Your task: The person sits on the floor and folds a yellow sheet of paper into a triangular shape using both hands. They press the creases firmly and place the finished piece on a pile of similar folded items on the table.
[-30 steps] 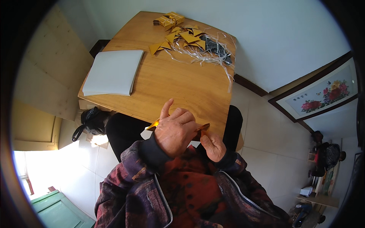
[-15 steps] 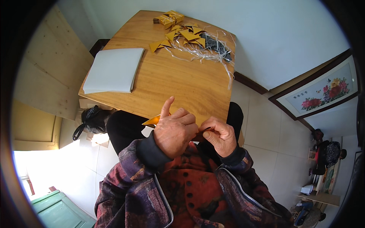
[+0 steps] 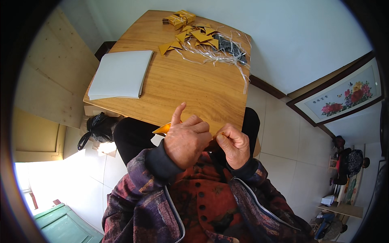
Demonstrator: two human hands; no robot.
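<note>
Just in front of the table's near edge, my left hand [image 3: 187,139] is closed round a gold folded paper piece [image 3: 163,128], its index finger sticking up. One pointed corner of that paper shows on the left side of the hand; the rest is hidden by the palm and fingers. Close beside it, my right hand [image 3: 234,146] pinches with thumb and index finger at a small gold edge, which looks like the paper's other end. Several gold folded paper pieces [image 3: 201,36] lie loosely piled at the far side of the table.
On the wooden table [image 3: 178,83] are a stack of white sheets [image 3: 119,75] at left, a tied gold bundle [image 3: 181,18] at the back, and tangled clear plastic strands [image 3: 214,58] over dark grey material [image 3: 231,48]. A black plastic bag [image 3: 98,128] sits below the table's left corner.
My right thumb and fingertips have shifted slightly on the paper; the dark strip seen there before now shows as a small gold edge. My left hand stays nearly still.
</note>
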